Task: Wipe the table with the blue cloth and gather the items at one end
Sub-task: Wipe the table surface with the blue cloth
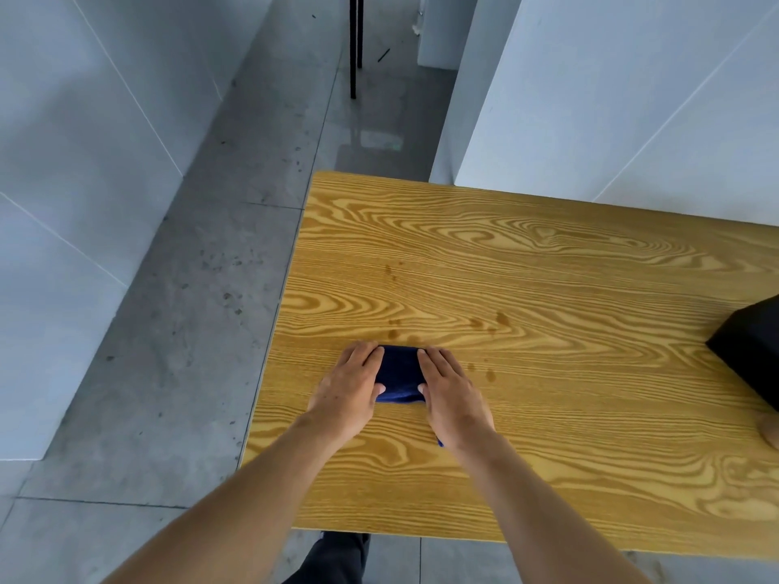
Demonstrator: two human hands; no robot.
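Observation:
A folded dark blue cloth lies flat on the wooden table, near its left end. My left hand presses on the cloth's left side, fingers together and flat. My right hand presses on its right side the same way, and a corner of cloth shows under that wrist. Small wet or dark spots mark the wood just beyond and right of the cloth.
A black box sits at the right edge of view on the table, with a pale object partly visible beside it. White walls stand behind and left. Grey tiled floor runs along the table's left edge, with black chair legs further back.

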